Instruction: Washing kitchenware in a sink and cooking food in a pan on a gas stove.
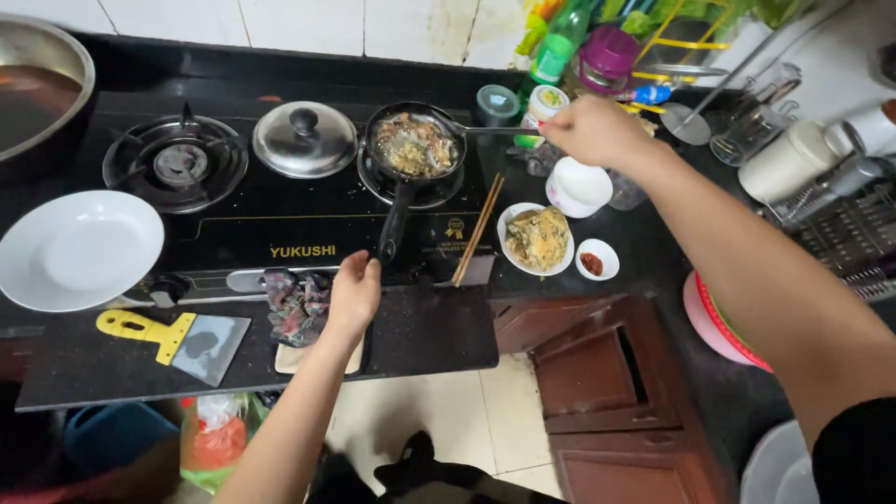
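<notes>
Nearest, at the front edge of the dark stone worktop point(439, 336): the left hand point(353, 297), fingers curled around the end of the long black handle point(394, 222) of the small black frying pan point(414, 145), gripping it. Just left of that hand, a crumpled patterned cloth point(297, 303); further left along the same edge, a yellow-handled metal scraper point(177, 340) lying flat. Under the hand, touching it or not could not be told, a pale wooden board point(297, 358) partly hidden.

Toward the worktop's left edge, an empty round white plate point(78, 248). Right of the pan handle, a pair of wooden chopsticks point(479, 230) laid slantwise across the stove's front right corner. Beside them, a white plate of browned fried food point(536, 239), then a small white dish of red sauce point(596, 259), then a white bowl point(579, 187) just behind.

Further back, on the right burner of the black glass gas stove point(280, 219), the frying pan itself, filled with sizzling yellowish food. Right hand point(597, 131) closed in a fist around the handle of a long metal spoon point(490, 129), its bowl reaching into the pan's right rim. At the stove's middle, a round steel lid with black knob point(304, 140); on the left, a bare burner point(177, 163).

At the far left corner, a large steel basin point(37, 89). Along the back right edge, a cluster of jars and bottles point(569, 56).
</notes>
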